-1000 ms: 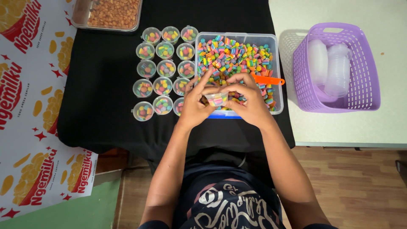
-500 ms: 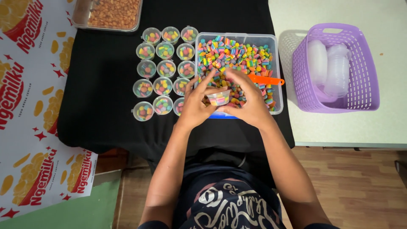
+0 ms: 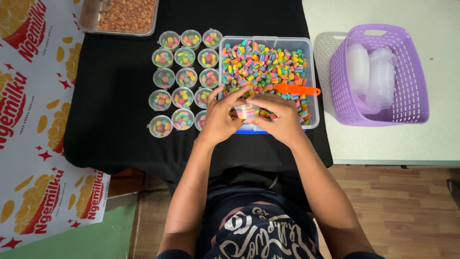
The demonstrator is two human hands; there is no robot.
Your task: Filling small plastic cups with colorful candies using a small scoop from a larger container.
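Head view: both hands — left (image 3: pixel 221 115), right (image 3: pixel 280 115) — closed around one small clear cup (image 3: pixel 247 112) of candy, over the near edge of the candy tub (image 3: pixel 310 72). Risk — squeeze or tilt and pieces spill onto the black worktop (image 3: pixel 110 120) just left of the tub.

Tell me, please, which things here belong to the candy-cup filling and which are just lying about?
In use: small cup, left hand, right hand, candy tub, orange scoop, filled cups, purple basket.
Idle: nut tray, printed sheets.
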